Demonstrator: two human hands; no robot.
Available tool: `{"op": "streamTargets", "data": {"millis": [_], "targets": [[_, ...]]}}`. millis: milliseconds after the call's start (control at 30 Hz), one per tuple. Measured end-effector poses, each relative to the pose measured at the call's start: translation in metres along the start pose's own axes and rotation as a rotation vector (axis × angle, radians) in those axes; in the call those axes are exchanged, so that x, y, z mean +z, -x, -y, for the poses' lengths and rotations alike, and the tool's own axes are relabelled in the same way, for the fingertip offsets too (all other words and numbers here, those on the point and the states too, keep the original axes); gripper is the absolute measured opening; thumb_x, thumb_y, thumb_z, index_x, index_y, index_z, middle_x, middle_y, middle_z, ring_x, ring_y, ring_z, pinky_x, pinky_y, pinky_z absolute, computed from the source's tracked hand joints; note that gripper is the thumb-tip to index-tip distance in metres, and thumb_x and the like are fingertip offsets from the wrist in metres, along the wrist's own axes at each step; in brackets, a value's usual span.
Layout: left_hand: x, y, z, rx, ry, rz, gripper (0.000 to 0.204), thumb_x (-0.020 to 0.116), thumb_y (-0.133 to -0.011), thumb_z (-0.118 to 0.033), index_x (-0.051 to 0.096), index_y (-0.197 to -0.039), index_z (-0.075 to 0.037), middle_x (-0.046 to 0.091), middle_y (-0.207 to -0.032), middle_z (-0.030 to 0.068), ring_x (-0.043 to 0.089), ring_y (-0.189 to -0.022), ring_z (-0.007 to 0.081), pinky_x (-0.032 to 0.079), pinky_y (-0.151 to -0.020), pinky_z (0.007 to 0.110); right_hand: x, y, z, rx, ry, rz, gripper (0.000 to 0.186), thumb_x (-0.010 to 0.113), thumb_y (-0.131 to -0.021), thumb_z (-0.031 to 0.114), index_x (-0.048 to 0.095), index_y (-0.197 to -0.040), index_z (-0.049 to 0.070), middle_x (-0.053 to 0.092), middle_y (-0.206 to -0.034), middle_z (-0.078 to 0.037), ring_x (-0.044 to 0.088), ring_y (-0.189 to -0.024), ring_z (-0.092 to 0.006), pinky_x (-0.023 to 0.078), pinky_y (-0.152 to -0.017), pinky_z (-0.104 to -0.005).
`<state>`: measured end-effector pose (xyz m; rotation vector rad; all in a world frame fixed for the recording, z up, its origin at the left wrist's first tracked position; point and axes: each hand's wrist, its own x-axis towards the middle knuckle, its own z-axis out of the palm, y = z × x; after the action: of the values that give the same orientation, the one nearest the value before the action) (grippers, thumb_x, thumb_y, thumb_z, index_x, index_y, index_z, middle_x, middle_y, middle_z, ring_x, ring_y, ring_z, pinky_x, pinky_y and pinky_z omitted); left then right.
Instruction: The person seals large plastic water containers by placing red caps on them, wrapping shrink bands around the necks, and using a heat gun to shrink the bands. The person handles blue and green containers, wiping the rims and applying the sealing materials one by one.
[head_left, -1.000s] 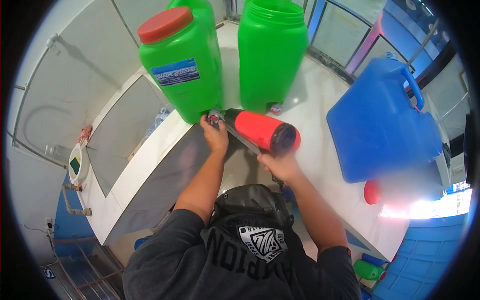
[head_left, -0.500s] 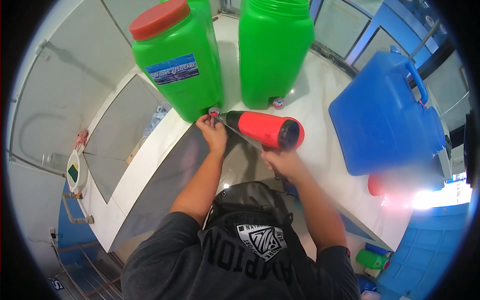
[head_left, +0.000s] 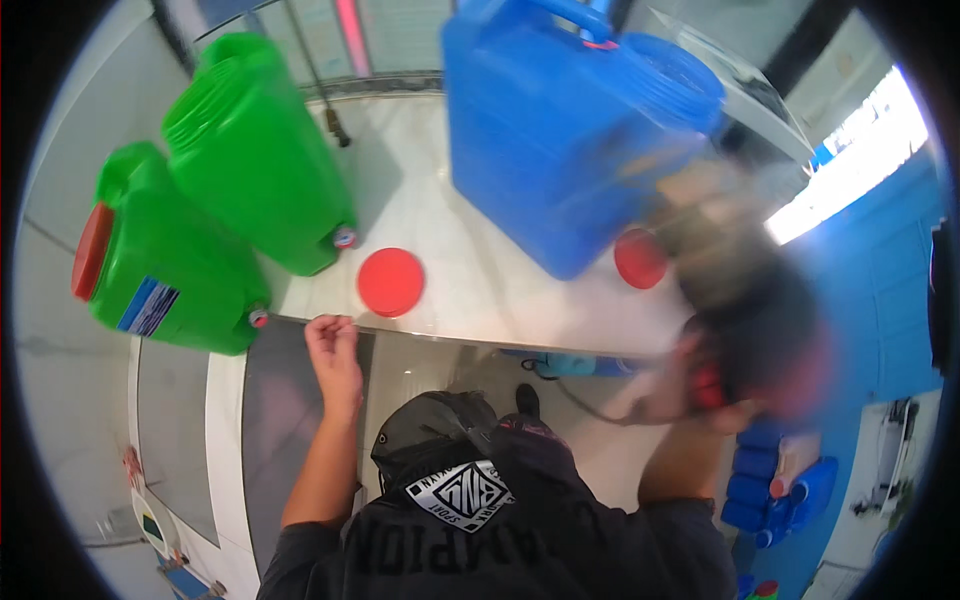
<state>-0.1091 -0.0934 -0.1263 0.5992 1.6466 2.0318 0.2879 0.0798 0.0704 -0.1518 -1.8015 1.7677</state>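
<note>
From my head, the left of two side-by-side fisheye cameras looks steeply down, from close above my dark shirt (head_left: 440,550) and past my left hand (head_left: 335,352) to the white counter (head_left: 475,298) ahead, so wide that straight edges bend toward its dark rim.

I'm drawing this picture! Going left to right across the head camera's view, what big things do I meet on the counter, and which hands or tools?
Capped green jug → open green jug → left hand → nearer red lid → blue jug → blurry tool.
</note>
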Motion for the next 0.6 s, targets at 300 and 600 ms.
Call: {"op": "streamTargets", "data": {"millis": [300,600], "targets": [[0.282,0.055,-0.028,0.263,-0.588,1.317,0.042,0.073,-0.089,-0.019,0.059,-0.126,-0.004,0.066,-0.118,0.0116,0.065,-0.108,0.0273,0.053,-0.094,0.038,-0.201,0.012,0.119,-0.309,0.378,-0.655,0.065,0.06,-0.094,0.022,0.038,-0.149,-0.005,0.05,-0.145,-0.03,0.06,-0.073,-0.0128,0.051,-0.064,-0.0259],[0.33,0.093,-0.043,0.112,-0.675,1.506,0.05,0.07,-0.092,-0.027,0.054,-0.135,-0.007,0.063,-0.127,0.0131,0.061,-0.118,0.0313,0.048,-0.103,0.042,-0.318,-0.126,0.128,0.106,1.319,-0.588,0.042,0.075,-0.083,0.034,0.068,-0.111,0.004,0.071,-0.091,-0.009,0.067,-0.079,-0.0198,0.052,-0.075,-0.0327]]}}
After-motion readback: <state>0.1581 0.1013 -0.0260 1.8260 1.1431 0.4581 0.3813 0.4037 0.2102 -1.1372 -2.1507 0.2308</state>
